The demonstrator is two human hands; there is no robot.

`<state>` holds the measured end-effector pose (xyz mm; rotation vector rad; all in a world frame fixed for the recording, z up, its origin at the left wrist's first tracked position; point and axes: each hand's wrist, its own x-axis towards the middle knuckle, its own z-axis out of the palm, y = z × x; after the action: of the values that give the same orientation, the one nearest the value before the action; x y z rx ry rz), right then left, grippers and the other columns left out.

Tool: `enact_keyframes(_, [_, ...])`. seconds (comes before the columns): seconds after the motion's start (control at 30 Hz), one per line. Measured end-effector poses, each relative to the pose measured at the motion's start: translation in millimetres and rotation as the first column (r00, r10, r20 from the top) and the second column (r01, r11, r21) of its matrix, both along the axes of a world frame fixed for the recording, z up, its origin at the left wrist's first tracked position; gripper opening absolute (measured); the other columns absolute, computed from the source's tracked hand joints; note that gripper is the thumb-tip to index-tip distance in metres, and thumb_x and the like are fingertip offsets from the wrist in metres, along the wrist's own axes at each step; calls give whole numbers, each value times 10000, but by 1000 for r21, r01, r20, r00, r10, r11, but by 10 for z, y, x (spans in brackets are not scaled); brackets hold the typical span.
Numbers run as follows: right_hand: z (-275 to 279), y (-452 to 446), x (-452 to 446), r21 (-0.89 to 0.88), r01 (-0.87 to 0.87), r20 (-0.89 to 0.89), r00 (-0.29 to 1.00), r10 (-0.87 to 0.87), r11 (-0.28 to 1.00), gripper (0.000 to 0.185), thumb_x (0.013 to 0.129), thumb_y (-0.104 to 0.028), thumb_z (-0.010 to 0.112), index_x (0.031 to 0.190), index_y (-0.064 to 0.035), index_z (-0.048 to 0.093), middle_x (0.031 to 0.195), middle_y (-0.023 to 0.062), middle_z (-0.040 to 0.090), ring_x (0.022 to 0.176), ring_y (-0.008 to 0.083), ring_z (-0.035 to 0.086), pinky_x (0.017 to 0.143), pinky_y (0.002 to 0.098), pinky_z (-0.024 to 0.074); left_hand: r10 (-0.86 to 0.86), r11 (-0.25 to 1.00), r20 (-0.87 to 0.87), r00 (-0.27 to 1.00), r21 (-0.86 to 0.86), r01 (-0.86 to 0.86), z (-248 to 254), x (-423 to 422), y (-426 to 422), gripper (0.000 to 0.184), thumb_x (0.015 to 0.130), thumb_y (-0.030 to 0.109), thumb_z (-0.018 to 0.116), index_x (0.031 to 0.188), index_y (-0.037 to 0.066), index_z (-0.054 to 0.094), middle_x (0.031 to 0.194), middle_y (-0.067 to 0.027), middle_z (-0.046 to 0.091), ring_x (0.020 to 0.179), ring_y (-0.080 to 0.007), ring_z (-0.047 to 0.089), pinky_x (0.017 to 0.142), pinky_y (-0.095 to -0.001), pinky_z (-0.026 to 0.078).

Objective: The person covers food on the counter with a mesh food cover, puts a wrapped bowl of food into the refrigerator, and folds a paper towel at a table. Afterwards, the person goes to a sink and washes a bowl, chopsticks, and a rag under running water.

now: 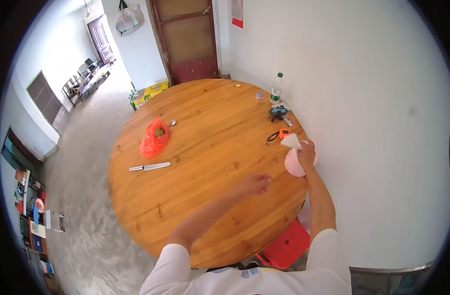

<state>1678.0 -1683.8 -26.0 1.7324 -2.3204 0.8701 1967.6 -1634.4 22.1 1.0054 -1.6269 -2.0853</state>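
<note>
My right hand is closed at the pink round container near the table's right edge. A white piece of tissue or cloth sticks out at its fingertips, and the fingers appear to pinch it. Over the wooden table, my left hand hangs with its fingers curled; whether they hold anything is too small to tell. Just beyond the right hand sits an orange tape measure with a black strap.
A red plastic bag with a round item, a spoon and a knife lie on the left. A bottle, a small jar and a blue-black object stand far right. A red stool is below.
</note>
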Motion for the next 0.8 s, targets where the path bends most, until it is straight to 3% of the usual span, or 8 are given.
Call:
enact_keyframes(0.1, [-87, 90, -49, -261, -224, 117, 958, 261, 939, 276, 691, 18, 537, 951, -62, 585, 1160, 145, 494, 1115, 339, 429, 938, 383, 357, 77, 985, -15, 997, 154, -74, 50, -243, -277, 482, 832, 382, 535, 1180, 61, 441, 976, -70, 543, 793, -166, 569, 710, -320, 504])
enact_keyframes(0.13, [23, 167, -13, -242, -311, 63, 940, 335, 919, 283, 693, 22, 532, 958, -63, 584, 1155, 145, 502, 1111, 329, 437, 931, 387, 359, 120, 973, -23, 992, 199, -113, 97, -331, -362, 519, 825, 411, 533, 1196, 63, 425, 991, -81, 536, 791, -172, 567, 709, -331, 507])
enact_keyframes(0.23, [351, 357, 113, -169, -509, -42, 859, 510, 844, 302, 689, 31, 518, 969, -64, 580, 1139, 146, 520, 1095, 312, 460, 916, 396, 361, -16, 919, -223, 975, 380, 102, 260, -572, -565, 505, 803, 440, 536, 1132, 66, 459, 919, -79, 537, 805, -171, 555, 696, -344, 515])
enact_keyframes(0.3, [438, 433, 168, -110, -570, -42, 821, 569, 814, 309, 679, 35, 511, 964, -62, 578, 1127, 147, 525, 1078, 318, 473, 915, 398, 358, -86, 889, -188, 978, 428, 161, -31, -906, -677, 392, 803, 347, 529, 1066, 62, 478, 861, -73, 543, 760, -164, 555, 646, -324, 511])
enact_keyframes(0.43, [475, 472, 122, -128, -548, -51, 836, 547, 826, 298, 669, 13, 533, 956, -53, 575, 1084, 148, 545, 1059, 323, 484, 898, 395, 375, -226, 906, -24, 974, 363, 219, -119, -1228, -639, 198, 774, 166, 469, 928, 48, 509, 727, -67, 546, 615, -142, 542, 521, -269, 469])
enact_keyframes(0.63, [296, 397, -117, -214, -503, 23, 854, 519, 837, 293, 653, -56, 583, 945, -37, 570, 1007, 147, 572, 976, 328, 520, 837, 403, 413, -191, 925, -60, 980, 323, 200, 302, -1297, -441, 184, 732, 98, 422, 849, 27, 545, 634, -85, 536, 493, -116, 493, 385, -230, 359])
enact_keyframes(0.7, [211, 320, -225, -196, -490, 43, 861, 507, 849, 292, 656, -72, 583, 944, -31, 571, 991, 147, 576, 943, 328, 530, 820, 410, 420, -224, 957, -33, 974, 182, 226, 436, -1267, -355, 186, 732, 90, 408, 838, 32, 549, 625, -76, 529, 491, -113, 485, 380, -235, 345])
enact_keyframes(0.8, [51, 264, -521, -205, -303, 25, 949, 314, 931, 335, 685, -76, 571, 1010, -8, 535, 1030, 168, 554, 985, 338, 502, 855, 413, 399, -279, 960, 42, 959, 14, 278, 906, -1146, 4, 183, 744, 93, 393, 818, 35, 549, 619, -53, 516, 487, -106, 466, 396, -233, 345])
